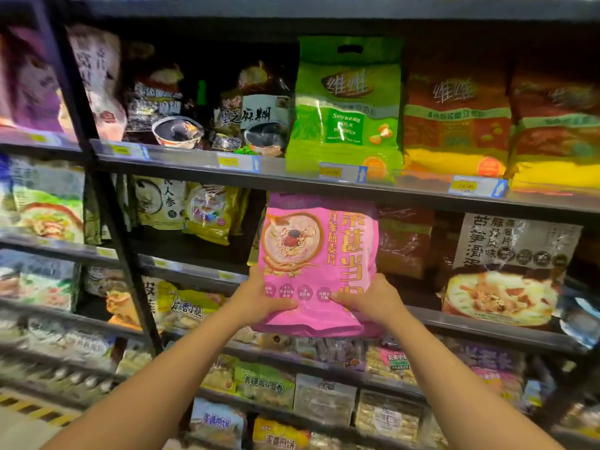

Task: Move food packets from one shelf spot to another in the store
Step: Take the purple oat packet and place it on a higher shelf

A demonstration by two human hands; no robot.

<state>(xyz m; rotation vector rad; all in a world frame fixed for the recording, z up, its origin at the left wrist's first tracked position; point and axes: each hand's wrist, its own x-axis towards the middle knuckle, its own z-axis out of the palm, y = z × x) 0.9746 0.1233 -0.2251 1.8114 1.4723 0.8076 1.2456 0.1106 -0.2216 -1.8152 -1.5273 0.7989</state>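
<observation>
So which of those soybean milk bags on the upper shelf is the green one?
The leftmost, the green bag, directly above the pink packet both hands hold; the two to its right are orange-red and yellow.

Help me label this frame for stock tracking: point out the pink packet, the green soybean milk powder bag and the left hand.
pink packet (319, 254): head view, middle of its front.
green soybean milk powder bag (345, 108): head view, centre of its front.
left hand (259, 298): head view, back of the hand.

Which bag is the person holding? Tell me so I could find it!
Look at the dark store shelves full of food bags. Just under the green soybean milk powder bag, both hands, the left hand and right hand, hold up a pink bag by its bottom edge. It is the only bright pink one, with a bowl of oatmeal pictured on it.
</observation>
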